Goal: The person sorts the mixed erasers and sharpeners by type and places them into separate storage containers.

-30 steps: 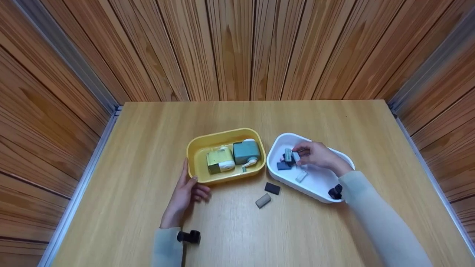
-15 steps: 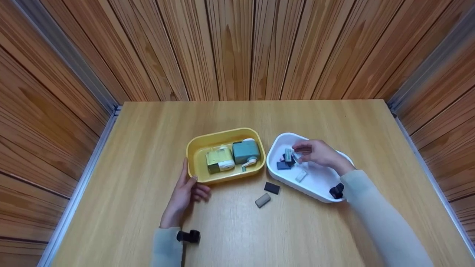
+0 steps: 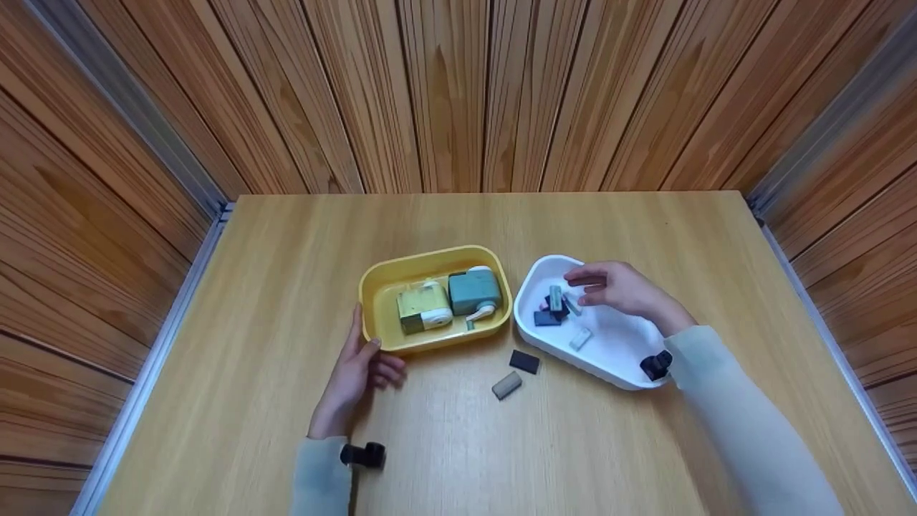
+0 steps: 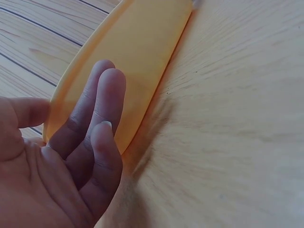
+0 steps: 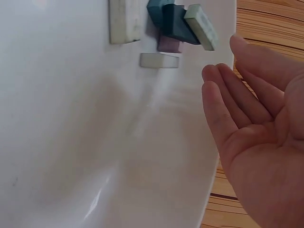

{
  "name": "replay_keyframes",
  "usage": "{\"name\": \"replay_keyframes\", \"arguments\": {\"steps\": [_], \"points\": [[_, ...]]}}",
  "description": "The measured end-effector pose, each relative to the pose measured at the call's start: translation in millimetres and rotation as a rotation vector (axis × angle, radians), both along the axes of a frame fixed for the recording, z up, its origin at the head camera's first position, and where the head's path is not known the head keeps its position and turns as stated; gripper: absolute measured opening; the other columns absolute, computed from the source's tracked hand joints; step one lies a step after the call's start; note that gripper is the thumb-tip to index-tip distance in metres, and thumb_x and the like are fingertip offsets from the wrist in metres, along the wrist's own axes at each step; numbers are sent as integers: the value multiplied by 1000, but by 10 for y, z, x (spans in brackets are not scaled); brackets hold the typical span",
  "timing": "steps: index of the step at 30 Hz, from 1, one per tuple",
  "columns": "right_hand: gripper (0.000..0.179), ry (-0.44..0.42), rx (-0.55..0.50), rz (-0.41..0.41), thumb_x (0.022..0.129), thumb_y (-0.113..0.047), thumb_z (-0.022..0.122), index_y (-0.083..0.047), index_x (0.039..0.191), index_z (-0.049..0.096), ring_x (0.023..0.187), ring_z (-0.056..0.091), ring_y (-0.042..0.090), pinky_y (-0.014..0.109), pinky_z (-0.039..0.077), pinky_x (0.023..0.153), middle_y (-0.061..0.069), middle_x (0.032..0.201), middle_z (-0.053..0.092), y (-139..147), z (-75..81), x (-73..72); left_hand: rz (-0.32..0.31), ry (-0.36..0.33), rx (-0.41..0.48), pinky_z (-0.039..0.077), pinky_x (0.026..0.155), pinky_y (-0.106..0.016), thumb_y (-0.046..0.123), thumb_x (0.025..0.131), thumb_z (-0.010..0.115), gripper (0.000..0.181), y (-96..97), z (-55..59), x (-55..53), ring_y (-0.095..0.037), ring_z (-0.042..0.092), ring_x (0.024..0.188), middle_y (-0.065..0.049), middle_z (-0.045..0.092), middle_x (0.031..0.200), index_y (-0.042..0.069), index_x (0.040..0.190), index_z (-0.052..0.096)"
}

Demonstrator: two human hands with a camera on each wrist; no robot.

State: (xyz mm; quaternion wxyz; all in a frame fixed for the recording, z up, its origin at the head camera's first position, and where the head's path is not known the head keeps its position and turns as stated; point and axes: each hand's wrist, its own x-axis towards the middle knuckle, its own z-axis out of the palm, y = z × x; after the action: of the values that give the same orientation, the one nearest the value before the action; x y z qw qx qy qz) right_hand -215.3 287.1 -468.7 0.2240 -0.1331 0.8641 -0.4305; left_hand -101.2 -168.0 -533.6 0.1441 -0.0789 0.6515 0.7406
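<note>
My left hand (image 3: 351, 378) rests at the left front corner of the yellow tub (image 3: 390, 266), its thumb and index finger touching the outside. In the left wrist view the other fingers bend loosely and hold nothing. Inside the tub lie a light green crank pencil sharpener (image 3: 424, 307) and a teal crank pencil sharpener (image 3: 474, 292). Above the far side of the white tub (image 3: 623, 351) my right hand (image 3: 616, 287) hovers with nothing in its fingers. Several small eraser-like blocks (image 3: 548, 317) lie piled below its fingertips. One pale block (image 3: 581, 339) sits apart in that tub.
A dark block (image 3: 524, 362) and a grey block (image 3: 507, 385) lie on the wooden table (image 3: 444, 444) in front of the tubs. The two tubs stand side by side, nearly touching. Wood-panelled walls (image 3: 458, 93) surround the table.
My right hand has let go of a pale grey block, which leans on the pile in the white tub. The hand has risen slightly away and its fingers have opened. My left hand stays put.
</note>
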Motion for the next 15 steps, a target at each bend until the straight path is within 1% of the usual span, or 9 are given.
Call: {"name": "replay_keyframes", "arguments": {"steps": [4,9,15], "points": [[49,8,-10,12,92,-6,70,-5,139,57,128,54,32,51,41,104,14,135,61,-22,79,32,3,-4,0,51,62,-36,22,109,32,63,1,2,-4,-33,69,72,-23,71,91,49,157,1],[47,21,-17,36,92,-6,70,-5,138,58,125,56,31,48,45,102,12,132,62,-62,175,77,8,-15,6,51,63,-36,24,109,33,62,3,8,-7,-35,68,74,-24,70,93,53,156,4],[45,43,-26,50,92,-9,71,-6,136,60,122,58,28,46,45,101,10,129,64,-117,299,181,13,-30,8,51,64,-36,25,109,34,62,4,19,-1,-37,69,76,-24,70,94,55,155,4]]}}
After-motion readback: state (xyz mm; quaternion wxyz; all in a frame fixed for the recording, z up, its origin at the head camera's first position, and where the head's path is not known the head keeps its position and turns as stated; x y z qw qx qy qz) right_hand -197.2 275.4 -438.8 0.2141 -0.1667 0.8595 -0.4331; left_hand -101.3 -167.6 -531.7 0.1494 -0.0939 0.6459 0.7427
